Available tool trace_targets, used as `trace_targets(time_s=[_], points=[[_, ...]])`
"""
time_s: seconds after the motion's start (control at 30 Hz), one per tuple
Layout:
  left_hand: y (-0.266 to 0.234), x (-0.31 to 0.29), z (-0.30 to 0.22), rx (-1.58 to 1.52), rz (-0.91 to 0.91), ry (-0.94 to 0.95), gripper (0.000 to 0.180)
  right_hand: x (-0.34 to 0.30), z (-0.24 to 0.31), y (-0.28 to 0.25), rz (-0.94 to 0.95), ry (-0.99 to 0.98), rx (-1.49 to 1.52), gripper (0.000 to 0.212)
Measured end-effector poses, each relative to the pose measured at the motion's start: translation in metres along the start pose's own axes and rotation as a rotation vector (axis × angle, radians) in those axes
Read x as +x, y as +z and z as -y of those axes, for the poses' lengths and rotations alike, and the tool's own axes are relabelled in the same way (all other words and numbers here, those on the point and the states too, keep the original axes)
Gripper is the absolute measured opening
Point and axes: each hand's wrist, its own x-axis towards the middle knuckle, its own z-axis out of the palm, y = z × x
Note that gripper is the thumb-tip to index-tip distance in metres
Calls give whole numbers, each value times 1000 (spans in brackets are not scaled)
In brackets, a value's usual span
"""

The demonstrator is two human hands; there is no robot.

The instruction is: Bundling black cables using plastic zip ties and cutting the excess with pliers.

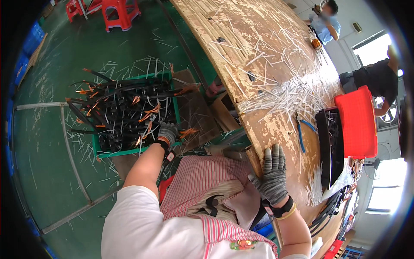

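My left hand, in a grey knit glove, reaches down to the near right corner of a green crate. It touches the black cables heaped there; its fingertips are foreshortened among them, so its grip is unclear. Bare copper strands stick out from several cable ends, and pale ties run across the heap. My right hand, gloved the same way, rests palm down with fingers stretched on the edge of the worn wooden table. Nothing is in it.
White plastic strips litter the table. Farther right stand a black tray and a red basket. A blue cable piece lies nearby. Red stools stand on the floor; a metal frame is left of the crate. Two people are across the table.
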Motion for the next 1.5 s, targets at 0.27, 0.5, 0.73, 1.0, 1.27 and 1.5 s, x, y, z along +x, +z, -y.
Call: trace_targets(time_s=[0.27, 0.5, 0.73, 1.0, 1.27, 1.5], points=[[18, 11, 42, -12, 55, 71, 36, 4, 5, -3, 10, -4, 14, 109], [-9, -42, 36, -436, -335, -114, 39, 6, 1, -4, 25, 22, 26, 104], [-125, -138, 11, -1170, -825, 269, 37, 3, 3, -12, 34, 10, 155, 101], [-272, -231, -30, -1378, -1374, 338, 43, -8, -11, -4, -14, 14, 134, 93], [-396, -197, -89, -482, -1633, 502, 44, -14, -33, 1, -71, -22, 344, 74], [-499, -142, -225, -643, -1483, 336, 46, -13, -52, 15, -281, -50, 585, 49]])
